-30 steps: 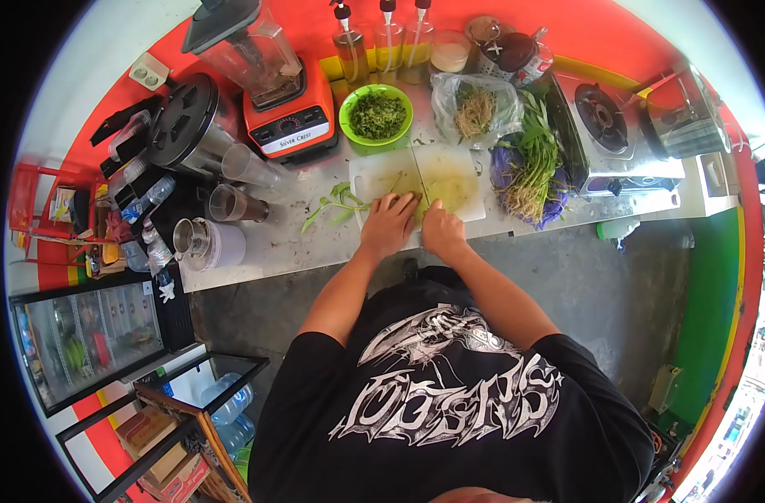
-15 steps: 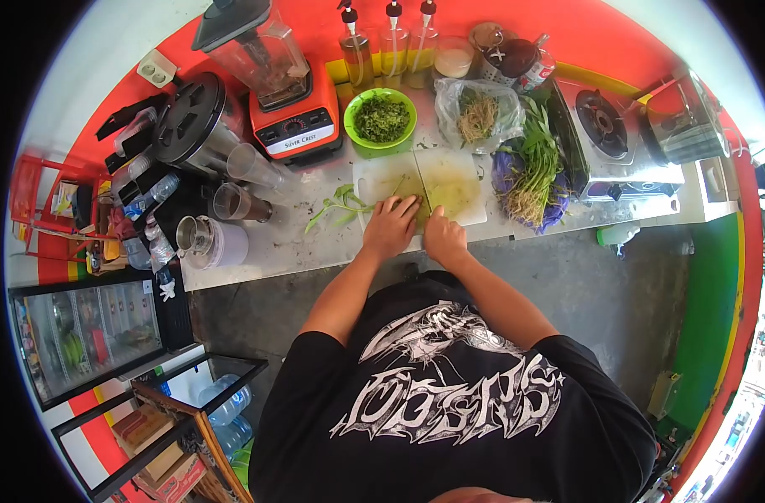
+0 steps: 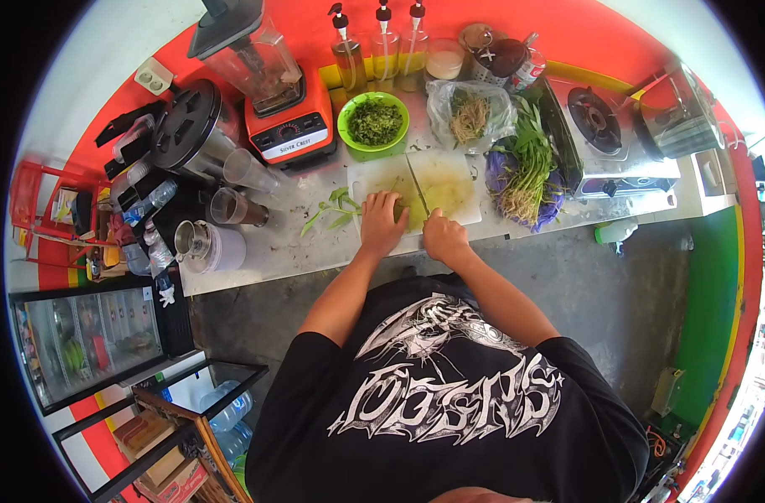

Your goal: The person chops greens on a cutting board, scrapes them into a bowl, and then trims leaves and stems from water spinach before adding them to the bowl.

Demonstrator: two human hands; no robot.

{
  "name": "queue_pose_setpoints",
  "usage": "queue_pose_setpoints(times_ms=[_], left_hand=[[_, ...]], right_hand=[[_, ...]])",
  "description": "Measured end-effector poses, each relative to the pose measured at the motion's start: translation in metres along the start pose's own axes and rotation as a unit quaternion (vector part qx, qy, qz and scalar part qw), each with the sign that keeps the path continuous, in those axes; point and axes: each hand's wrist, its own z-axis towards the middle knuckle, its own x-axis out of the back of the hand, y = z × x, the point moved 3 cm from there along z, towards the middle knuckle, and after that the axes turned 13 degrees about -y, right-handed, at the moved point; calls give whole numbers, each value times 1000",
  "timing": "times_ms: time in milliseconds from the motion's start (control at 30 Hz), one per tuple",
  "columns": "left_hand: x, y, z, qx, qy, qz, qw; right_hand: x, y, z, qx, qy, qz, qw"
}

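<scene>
Left hand [image 3: 383, 220] pressing down on bunch of greens [image 3: 406, 210] on cutting board [image 3: 449, 180], fingers curled over bundle, pinning it steady for blade. Right hand [image 3: 444, 235] gripping knife [image 3: 418, 186] handle, fingers wrapped tight; blade lying across board middle, just beside left fingertips. Board sitting at counter [image 3: 290, 243] front edge, within easy reach. Green bowl [image 3: 374, 122] of chopped greens waiting just behind board. Loose stems [image 3: 332, 210] lying left of board. Uncut herb bundle [image 3: 525, 172] resting right of board.
</scene>
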Motion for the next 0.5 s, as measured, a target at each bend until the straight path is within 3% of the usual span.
queue_pose_setpoints(times_ms=[333,500], left_hand=[[-8,-7,-2,-30,18,8,999],[-10,-6,-2,-34,29,19,999]], right_hand=[[-14,-5,9,6,15,34,999],[-5,-4,25,40,30,-12,999]])
